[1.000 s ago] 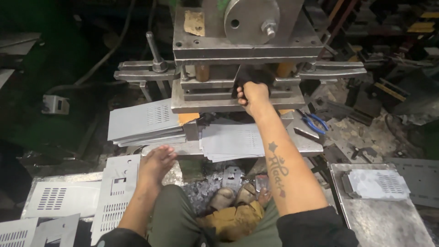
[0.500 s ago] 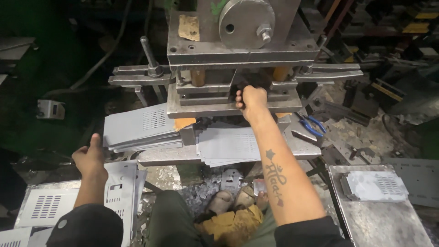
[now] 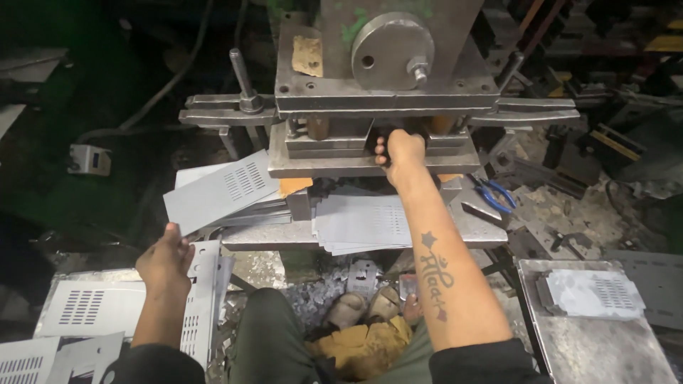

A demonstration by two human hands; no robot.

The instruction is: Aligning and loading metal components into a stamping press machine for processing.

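Item, as I log it: right hand (image 3: pixel 400 151) reaches into the press die (image 3: pixel 370 146), fingers curled on a part I cannot see; left hand (image 3: pixel 165 257) grips a slotted metal panel (image 3: pixel 200 299); punched sheets (image 3: pixel 359 222) stacked below, more panels waiting.

The right arm is being held stretched forward, forearm bare and tattooed, with the right hand (image 3: pixel 400 151) curled into a closed grip, knuckles facing up. The left arm is being kept bent low at the left side, with the left hand (image 3: pixel 165 257) turned back-up, its fingers loosely folded and the thumb being raised slightly.
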